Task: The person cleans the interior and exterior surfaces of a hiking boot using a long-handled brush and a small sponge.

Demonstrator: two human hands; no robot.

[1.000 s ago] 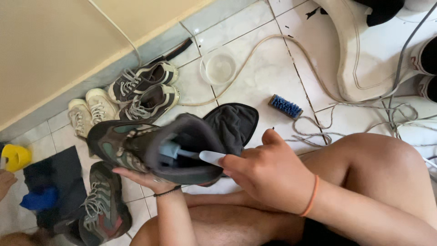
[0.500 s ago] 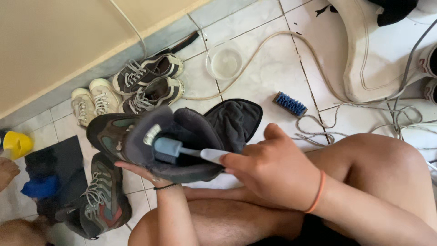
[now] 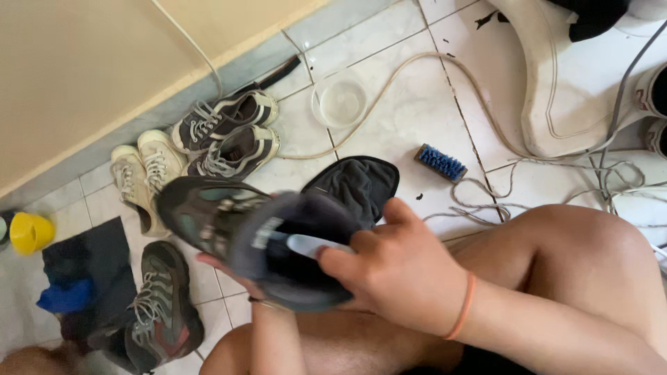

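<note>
Right now your right hand (image 3: 403, 278), low in the middle of the frame above your bare thighs, is closed around the pale handle of a small brush (image 3: 309, 244), fingers curled tight and thumb raised, with the brush head poked into the opening of a dark shoe (image 3: 257, 239). Your left hand (image 3: 229, 267) sits under that shoe, palm up and fingers spread only enough to cradle the sole; most of it is hidden, so you cannot see how firmly it grips. The shoe is blurred, but it looks like a padded hiking shoe: fairly light, stiff along the sole, soft and yielding at the collar. You would likely hold it best under the sole or at the heel, since the cloth upper gives way under brush pressure and may be slick if wet.

Just behind the shoe, a dark insole (image 3: 358, 184) lies flat on the tiled floor (image 3: 410, 111). At lower left its matching shoe (image 3: 156, 312) rests beside a dark cloth (image 3: 87, 267). Further up, a blue scrub brush (image 3: 440, 162) lies right of centre, with a hose (image 3: 479, 125) looping around it. Farthest off, near the wall, stand brown sneakers (image 3: 226, 135), cream sneakers (image 3: 142, 170), a clear bowl (image 3: 340, 101) and a yellow cup (image 3: 31, 231).
</note>
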